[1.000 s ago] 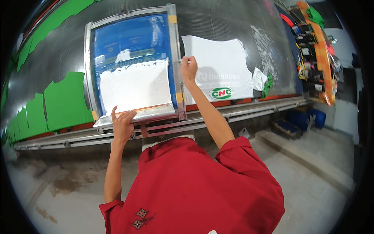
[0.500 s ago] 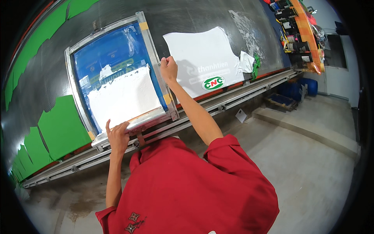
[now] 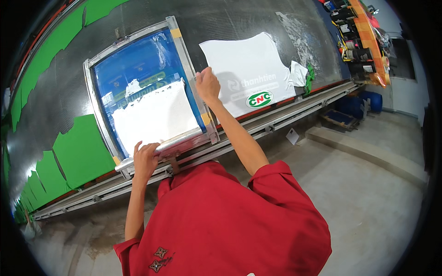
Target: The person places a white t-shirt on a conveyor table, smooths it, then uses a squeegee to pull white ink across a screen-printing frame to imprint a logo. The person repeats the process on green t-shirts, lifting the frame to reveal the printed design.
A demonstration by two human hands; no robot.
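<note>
Dark worktop (image 3: 232, 25) stretches beyond the blue screen (image 3: 131, 62); left grip (image 3: 146, 158) clasps the silver bar (image 3: 186, 136) along its near edge, right grip (image 3: 208, 86) curls closed at its right edge.

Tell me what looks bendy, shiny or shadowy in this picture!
Head view: the screen-printing frame bows along its top; head view: a shadow falls on the white fabric panel beside the right hand; head view: glare whitens the black table, far left.

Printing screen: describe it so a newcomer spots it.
On the long dark table, look between the green fabric pieces and the white fabric piece. The printing screen sits there, left hand at its near edge. Unlike those cloths, it has blue mesh in a silver metal frame.
</note>
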